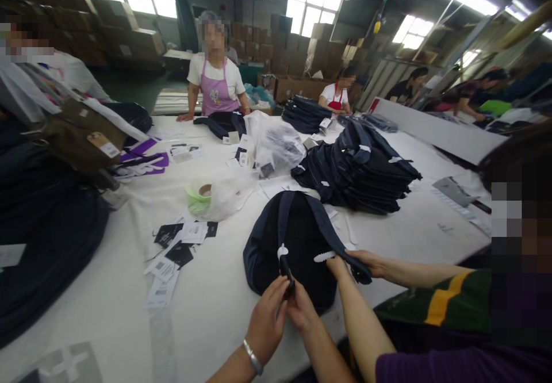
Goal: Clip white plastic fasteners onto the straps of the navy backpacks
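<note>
A dark navy backpack (263, 256) lies on the white table in front of me, its shoulder straps facing up. My left hand (268, 311), with a silver bracelet at the wrist, is closed on the lower end of the left shoulder strap (283, 216). Close against it, my right hand (301, 305) pinches the same strap end; the fingers partly hide the dark piece between them. A white fastener (282, 251) sits on this strap just above my hands. At right, a co-worker's hands (366, 261) hold the other shoulder strap (330, 228), near a white toothed strip (324, 256).
Stacked navy backpacks (366, 170) stand behind the bag. Black and white tags (181, 251) lie scattered left of it, near a tape roll (205, 190) and clear plastic bags (273, 144). A large dark pile (43, 228) fills the left. A person in a pink apron (215, 87) stands opposite.
</note>
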### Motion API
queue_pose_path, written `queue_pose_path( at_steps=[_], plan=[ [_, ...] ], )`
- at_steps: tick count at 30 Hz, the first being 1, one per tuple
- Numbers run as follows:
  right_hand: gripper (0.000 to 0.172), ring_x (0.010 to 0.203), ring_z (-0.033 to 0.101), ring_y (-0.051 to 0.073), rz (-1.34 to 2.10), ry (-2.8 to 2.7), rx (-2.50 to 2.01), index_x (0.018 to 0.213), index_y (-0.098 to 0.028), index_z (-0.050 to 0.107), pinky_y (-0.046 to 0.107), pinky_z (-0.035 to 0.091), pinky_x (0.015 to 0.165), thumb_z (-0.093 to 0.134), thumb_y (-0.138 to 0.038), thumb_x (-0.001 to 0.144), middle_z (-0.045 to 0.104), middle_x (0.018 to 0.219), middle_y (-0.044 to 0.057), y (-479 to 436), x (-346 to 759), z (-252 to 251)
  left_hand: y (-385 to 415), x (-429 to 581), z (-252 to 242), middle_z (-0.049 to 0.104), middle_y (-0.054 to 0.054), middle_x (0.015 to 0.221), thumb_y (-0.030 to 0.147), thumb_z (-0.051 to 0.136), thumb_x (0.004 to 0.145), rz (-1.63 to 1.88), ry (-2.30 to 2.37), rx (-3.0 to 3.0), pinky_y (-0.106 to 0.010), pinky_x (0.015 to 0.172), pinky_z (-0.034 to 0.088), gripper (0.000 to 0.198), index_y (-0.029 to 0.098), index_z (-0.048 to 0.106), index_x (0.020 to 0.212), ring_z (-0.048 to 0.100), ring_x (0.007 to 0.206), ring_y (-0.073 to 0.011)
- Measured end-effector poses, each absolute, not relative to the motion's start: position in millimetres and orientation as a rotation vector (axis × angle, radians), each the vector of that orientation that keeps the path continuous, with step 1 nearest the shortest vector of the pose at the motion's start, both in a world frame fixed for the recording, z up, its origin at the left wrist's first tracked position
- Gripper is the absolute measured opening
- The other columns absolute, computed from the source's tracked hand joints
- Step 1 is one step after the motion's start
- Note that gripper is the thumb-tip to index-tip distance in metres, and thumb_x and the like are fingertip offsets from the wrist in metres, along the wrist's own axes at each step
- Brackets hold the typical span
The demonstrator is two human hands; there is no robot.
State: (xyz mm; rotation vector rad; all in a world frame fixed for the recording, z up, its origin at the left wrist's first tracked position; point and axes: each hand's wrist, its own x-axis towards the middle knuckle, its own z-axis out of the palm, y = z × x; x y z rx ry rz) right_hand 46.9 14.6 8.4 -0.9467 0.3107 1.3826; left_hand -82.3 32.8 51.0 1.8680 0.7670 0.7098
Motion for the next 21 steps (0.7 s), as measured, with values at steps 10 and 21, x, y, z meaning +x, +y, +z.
queue_pose_path(
  at_steps=[10,21],
  plan=[
    [0.012,0.054,0.053,0.007,1.496,0.808,-0.456,0.095,-0.007,0.06,0.014,0.048,0.048,0.054,-0.011,0.085,0.062,0.071,0.005,9.6,61.9,13.1,79.4,-87.9,34.0,0.067,-0.009,0.111,0.033,0.048,0.089,0.721,0.976,1.412,-0.033,0.079,0.058,0.029,0.021,0.063,0.111,0.068,0.091,-0.0188],
    [0.017,0.054,0.055,0.006,1.455,0.795,-0.567,0.09,-0.011,0.06,0.013,0.046,0.046,0.044,-0.014,0.092,0.064,0.073,0.003,10.9,58.1,20.6,94.6,-65.2,40.8,0.068,-0.004,0.111,0.025,0.052,0.087,0.708,0.757,1.721,-0.035,0.098,0.048,0.022,0.025,0.068,0.102,0.06,0.108,-0.0183]
  ],
)
